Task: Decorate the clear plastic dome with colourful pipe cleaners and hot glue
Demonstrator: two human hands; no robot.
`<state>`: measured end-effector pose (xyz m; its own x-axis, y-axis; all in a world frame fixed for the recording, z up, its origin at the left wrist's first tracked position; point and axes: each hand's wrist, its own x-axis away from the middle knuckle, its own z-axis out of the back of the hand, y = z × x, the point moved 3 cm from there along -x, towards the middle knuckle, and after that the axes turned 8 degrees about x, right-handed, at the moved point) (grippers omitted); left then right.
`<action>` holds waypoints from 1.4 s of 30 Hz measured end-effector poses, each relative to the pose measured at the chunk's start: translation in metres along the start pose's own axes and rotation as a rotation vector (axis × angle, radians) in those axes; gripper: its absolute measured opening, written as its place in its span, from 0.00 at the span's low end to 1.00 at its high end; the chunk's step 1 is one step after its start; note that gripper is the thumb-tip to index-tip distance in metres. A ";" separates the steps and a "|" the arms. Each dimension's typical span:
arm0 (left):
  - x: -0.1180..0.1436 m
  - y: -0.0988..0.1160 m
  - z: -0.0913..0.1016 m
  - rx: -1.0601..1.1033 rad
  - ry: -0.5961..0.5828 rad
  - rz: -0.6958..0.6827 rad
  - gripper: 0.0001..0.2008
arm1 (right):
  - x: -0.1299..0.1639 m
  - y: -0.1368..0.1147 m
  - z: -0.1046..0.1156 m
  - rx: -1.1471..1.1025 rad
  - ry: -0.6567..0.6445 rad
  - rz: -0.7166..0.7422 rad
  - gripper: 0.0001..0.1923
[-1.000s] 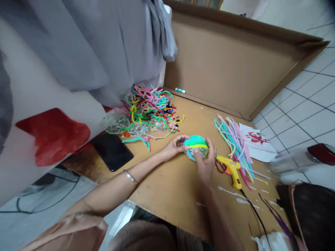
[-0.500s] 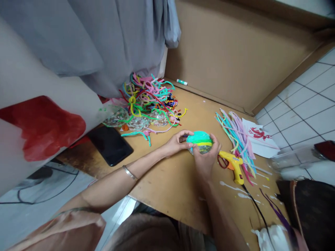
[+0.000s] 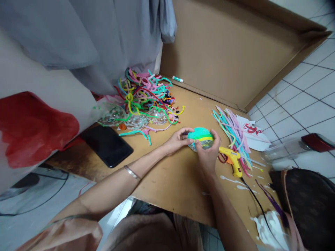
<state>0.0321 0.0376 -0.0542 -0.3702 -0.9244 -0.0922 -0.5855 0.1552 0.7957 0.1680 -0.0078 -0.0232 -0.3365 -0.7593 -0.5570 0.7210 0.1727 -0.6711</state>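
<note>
Ball: a round ball [image 3: 201, 138] wrapped in teal and yellow pipe cleaners, low over the desk [image 3: 170, 181] at its middle.
Left hand [image 3: 178, 141]: fingers grip the ball's left side.
Right hand [image 3: 207, 156]: clasps its right side, thumb on top.
Nearby: glue gun [image 3: 231, 163] just right; loose pipe cleaners [image 3: 146, 99] behind; phone [image 3: 107, 145] at left.

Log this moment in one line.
left hand: holds dome | right hand: holds dome | glue gun: on table, right of dome
</note>
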 end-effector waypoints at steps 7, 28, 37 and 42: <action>0.002 0.006 -0.005 -0.111 -0.020 -0.042 0.29 | 0.001 0.003 0.000 0.020 0.002 0.026 0.32; 0.000 0.003 0.001 -0.237 0.017 -0.135 0.21 | 0.001 0.013 0.002 -0.232 -0.145 0.027 0.33; 0.005 0.002 -0.005 -0.311 0.063 -0.163 0.21 | 0.003 0.009 -0.002 -0.125 -0.097 -0.012 0.39; 0.004 0.000 -0.004 -0.308 0.076 -0.163 0.21 | 0.001 0.008 -0.006 -0.077 -0.077 -0.006 0.38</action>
<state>0.0336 0.0324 -0.0520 -0.2285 -0.9533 -0.1977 -0.3834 -0.0986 0.9183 0.1696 -0.0035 -0.0315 -0.2907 -0.8060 -0.5156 0.6694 0.2137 -0.7115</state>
